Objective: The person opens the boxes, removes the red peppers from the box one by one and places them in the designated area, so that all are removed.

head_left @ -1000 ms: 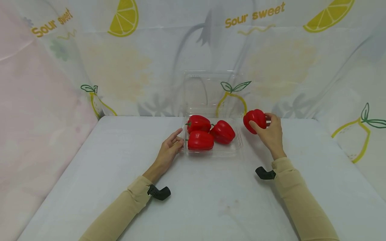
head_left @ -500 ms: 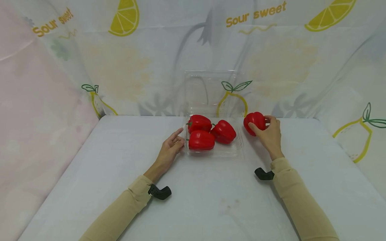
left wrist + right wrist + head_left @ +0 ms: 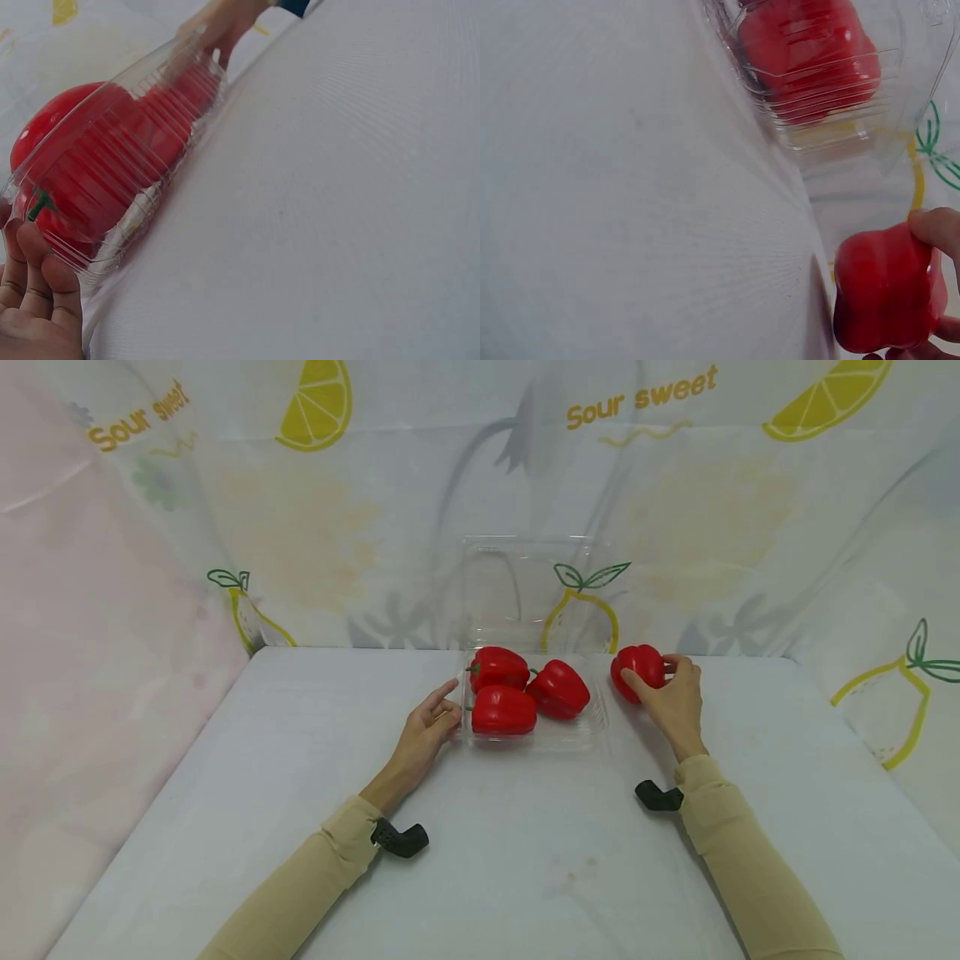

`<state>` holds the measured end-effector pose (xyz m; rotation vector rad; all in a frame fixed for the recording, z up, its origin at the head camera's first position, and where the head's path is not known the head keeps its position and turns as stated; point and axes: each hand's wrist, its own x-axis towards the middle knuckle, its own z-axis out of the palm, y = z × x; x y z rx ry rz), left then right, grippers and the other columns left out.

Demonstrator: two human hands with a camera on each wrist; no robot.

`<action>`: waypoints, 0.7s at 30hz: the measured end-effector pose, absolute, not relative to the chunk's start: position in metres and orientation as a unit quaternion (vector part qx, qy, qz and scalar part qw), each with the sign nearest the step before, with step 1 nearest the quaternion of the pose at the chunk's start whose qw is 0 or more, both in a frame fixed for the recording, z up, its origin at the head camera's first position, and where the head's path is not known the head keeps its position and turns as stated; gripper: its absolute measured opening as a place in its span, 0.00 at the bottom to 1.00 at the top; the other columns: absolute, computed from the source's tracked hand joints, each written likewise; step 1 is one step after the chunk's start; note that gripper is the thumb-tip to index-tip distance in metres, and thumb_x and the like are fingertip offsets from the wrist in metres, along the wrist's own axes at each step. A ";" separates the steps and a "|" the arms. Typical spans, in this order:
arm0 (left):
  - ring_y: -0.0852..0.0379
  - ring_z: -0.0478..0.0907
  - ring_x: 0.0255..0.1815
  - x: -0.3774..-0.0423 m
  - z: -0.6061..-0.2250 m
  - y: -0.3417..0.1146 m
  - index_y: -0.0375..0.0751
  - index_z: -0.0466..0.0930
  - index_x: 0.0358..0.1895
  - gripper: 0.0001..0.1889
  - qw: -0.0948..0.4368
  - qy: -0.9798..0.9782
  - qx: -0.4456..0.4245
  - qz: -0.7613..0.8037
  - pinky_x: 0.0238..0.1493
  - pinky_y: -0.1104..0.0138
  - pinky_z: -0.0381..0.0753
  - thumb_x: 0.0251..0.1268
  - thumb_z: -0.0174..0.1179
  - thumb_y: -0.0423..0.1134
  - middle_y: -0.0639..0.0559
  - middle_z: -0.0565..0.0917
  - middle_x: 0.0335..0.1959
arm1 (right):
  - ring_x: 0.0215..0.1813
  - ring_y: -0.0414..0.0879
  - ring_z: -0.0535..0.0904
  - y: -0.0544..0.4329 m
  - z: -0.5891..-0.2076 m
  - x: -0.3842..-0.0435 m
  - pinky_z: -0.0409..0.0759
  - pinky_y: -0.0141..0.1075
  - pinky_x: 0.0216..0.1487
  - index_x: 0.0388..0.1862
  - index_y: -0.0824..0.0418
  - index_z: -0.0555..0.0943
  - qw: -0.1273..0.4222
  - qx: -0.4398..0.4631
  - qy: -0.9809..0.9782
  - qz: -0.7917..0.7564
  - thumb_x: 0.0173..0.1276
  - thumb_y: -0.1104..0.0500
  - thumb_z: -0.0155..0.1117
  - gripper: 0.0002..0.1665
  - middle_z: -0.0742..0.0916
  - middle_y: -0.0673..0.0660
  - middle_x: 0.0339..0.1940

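Note:
In the head view, a clear plastic clamshell box (image 3: 570, 741) stands with its lid raised, holding three red bell peppers. One pepper (image 3: 499, 667) lies at the back left, another (image 3: 504, 710) at the front left, and the third (image 3: 559, 690) on the right. My left hand (image 3: 420, 739) touches the box's left wall with its fingers; the left wrist view shows several fingertips (image 3: 56, 274) against the ribbed plastic. To the right of the box, my right hand (image 3: 675, 702) grips a separate red bell pepper (image 3: 638, 672) between thumb and fingers, close over the table.
A white cloth covers the table (image 3: 480, 868). Behind it hangs a printed curtain (image 3: 420, 502) with lemon drawings, and the transparent lid (image 3: 495, 589) stands up in front of it. Black curved pieces (image 3: 660, 796) sit at both sleeve cuffs.
The right hand has lowered its bell pepper slightly toward the table. The left hand stays at the box's left wall, and the peppers in the box have not moved.

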<state>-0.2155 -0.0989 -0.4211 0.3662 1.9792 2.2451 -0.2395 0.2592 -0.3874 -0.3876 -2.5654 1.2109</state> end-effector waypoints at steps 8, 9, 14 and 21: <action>0.63 0.71 0.36 -0.215 -0.422 -0.099 0.43 0.57 0.72 0.28 0.067 0.653 0.116 0.745 0.39 0.76 0.74 0.69 0.50 0.33 0.53 0.74 0.37 | 0.62 0.60 0.66 0.259 -0.390 -0.240 0.73 0.55 0.60 0.68 0.62 0.57 0.141 -0.138 -0.889 0.414 0.60 0.37 0.61 0.48 0.67 0.66 0.63; 0.63 0.71 0.36 -0.216 -0.422 -0.099 0.43 0.57 0.72 0.28 0.067 0.653 0.116 0.745 0.39 0.76 0.74 0.69 0.50 0.33 0.53 0.74 0.37 | 0.62 0.60 0.66 0.259 -0.390 -0.241 0.73 0.55 0.60 0.69 0.63 0.57 0.141 -0.137 -0.889 0.414 0.60 0.37 0.61 0.48 0.67 0.66 0.64; 0.64 0.71 0.36 -0.216 -0.423 -0.099 0.43 0.57 0.72 0.29 0.066 0.652 0.116 0.746 0.39 0.76 0.74 0.68 0.50 0.32 0.55 0.74 0.37 | 0.63 0.60 0.65 0.260 -0.391 -0.242 0.73 0.56 0.60 0.69 0.62 0.55 0.131 -0.134 -0.889 0.417 0.59 0.36 0.61 0.49 0.66 0.66 0.64; 0.65 0.71 0.36 -0.216 -0.422 -0.099 0.44 0.57 0.72 0.28 0.070 0.649 0.114 0.749 0.39 0.76 0.74 0.68 0.50 0.32 0.56 0.74 0.36 | 0.64 0.60 0.65 0.259 -0.392 -0.242 0.72 0.55 0.61 0.69 0.62 0.53 0.120 -0.136 -0.889 0.421 0.59 0.36 0.61 0.50 0.65 0.66 0.64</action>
